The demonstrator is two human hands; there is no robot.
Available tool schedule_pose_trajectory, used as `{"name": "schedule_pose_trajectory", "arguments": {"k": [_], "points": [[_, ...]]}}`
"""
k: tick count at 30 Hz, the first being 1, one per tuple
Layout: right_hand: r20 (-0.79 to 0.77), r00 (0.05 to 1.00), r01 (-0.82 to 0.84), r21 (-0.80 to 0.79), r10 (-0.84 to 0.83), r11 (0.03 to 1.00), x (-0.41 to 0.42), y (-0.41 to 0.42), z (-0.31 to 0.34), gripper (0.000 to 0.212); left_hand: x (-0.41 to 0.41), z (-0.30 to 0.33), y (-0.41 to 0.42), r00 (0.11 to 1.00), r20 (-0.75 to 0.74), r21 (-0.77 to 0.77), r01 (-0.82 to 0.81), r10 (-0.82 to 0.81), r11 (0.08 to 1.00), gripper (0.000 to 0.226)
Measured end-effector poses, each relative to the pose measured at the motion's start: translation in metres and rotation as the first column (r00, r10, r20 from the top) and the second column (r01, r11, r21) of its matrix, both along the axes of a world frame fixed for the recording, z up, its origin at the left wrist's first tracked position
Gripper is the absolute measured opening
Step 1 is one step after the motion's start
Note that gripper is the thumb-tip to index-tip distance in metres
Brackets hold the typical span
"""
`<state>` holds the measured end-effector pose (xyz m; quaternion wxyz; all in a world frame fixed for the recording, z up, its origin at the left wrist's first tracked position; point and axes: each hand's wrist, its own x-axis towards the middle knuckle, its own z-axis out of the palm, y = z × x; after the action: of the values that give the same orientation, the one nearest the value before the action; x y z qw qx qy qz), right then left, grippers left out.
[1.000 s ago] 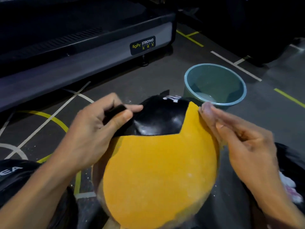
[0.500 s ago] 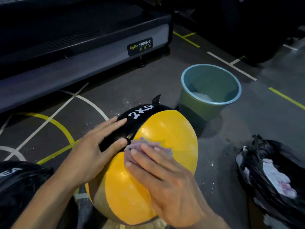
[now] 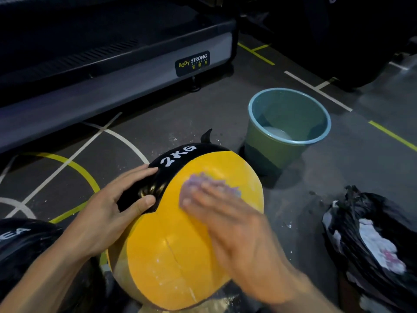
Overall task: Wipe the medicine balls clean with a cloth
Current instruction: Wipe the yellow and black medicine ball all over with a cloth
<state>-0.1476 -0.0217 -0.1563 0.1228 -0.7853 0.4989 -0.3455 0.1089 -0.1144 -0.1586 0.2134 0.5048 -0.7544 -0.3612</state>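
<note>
A yellow and black medicine ball (image 3: 171, 256) marked "2KG" sits low in the middle of the view. My left hand (image 3: 106, 213) rests on its black panel, fingers spread, thumb on the seam. My right hand (image 3: 234, 224), blurred by motion, presses a small purple cloth (image 3: 209, 184) flat against the yellow panel near the top. White dust specks show on the yellow surface. A second dark ball (image 3: 24, 249) lies at the lower left, partly cut off.
A teal bucket (image 3: 291, 141) with a little water stands just beyond the ball. A black rubbish bag (image 3: 372, 242) with white rags lies at the right. A treadmill base (image 3: 112, 86) runs along the back. The floor carries yellow and white lines.
The ball came down from close to the camera and turned so "2KG" shows. My right hand went from the ball's right edge onto the yellow panel with the cloth and slid rightward.
</note>
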Motion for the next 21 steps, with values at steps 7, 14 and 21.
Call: {"name": "schedule_pose_trajectory", "arguments": {"k": [7, 14, 21], "points": [[0.347, 0.87, 0.293, 0.206, -0.35, 0.934, -0.054, -0.04, -0.01, 0.037, 0.024, -0.004, 0.012, 0.998, -0.04, 0.068, -0.055, 0.058, 0.996, 0.057], [0.091, 0.993, -0.068, -0.06, 0.074, 0.996, -0.017, -0.004, -0.005, 0.038, 0.029, -0.003, 0.016, 0.995, -0.076, 0.076, -0.061, 0.066, 0.995, 0.058], [0.217, 0.856, 0.391, 0.323, -0.469, 0.862, -0.069, -0.065, -0.025, 0.026, 0.025, -0.002, 0.018, 0.994, -0.078, 0.081, -0.065, 0.071, 0.995, 0.057]]}}
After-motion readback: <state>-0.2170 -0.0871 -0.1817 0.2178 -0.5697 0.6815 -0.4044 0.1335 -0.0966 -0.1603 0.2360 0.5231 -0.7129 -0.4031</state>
